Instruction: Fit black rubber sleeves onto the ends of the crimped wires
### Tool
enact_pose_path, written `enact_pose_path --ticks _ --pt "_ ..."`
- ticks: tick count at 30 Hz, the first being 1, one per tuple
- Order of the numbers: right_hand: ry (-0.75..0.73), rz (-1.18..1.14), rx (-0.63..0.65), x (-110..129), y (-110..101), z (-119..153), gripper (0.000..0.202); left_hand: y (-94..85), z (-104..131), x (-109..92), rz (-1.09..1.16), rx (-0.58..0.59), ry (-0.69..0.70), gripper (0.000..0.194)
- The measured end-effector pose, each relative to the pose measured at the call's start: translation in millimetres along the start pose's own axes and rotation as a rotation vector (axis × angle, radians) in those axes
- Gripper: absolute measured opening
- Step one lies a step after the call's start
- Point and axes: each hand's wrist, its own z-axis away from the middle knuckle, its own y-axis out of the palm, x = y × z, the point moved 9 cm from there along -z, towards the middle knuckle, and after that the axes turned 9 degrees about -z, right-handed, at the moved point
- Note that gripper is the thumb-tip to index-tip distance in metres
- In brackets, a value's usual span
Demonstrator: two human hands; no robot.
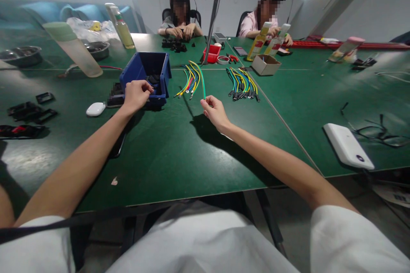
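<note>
My right hand pinches the near end of a green wire, which curves away from me toward the far side of the table. My left hand is at the low front of a blue plastic bin, its fingers curled together over the edge. Whatever the left fingertips hold, if anything, is too small to make out. Inside the bin lie dark small parts. Between the hands, a loose bunch of yellow, blue and red wires with metal end lugs rests on the table. A second bunch of wires, with black ends, lies farther right.
A white earbud case and black plastic frames lie left. A small cardboard box, a red tray and bottles stand farther back. At right are a white power bank and eyeglasses. Two people sit opposite.
</note>
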Motion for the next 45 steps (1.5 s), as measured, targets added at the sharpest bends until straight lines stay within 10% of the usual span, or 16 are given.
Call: enact_pose_path --ticks 29,45 --pt "-0.026 -0.005 0.055 -5 2 39 0.025 -3.0 3 -4 0.159 0.007 -0.019 0.011" --pt "-0.052 -0.026 0.009 2 -1 44 0.029 -29.3 72 -82 0.132 -0.134 0.115 0.006"
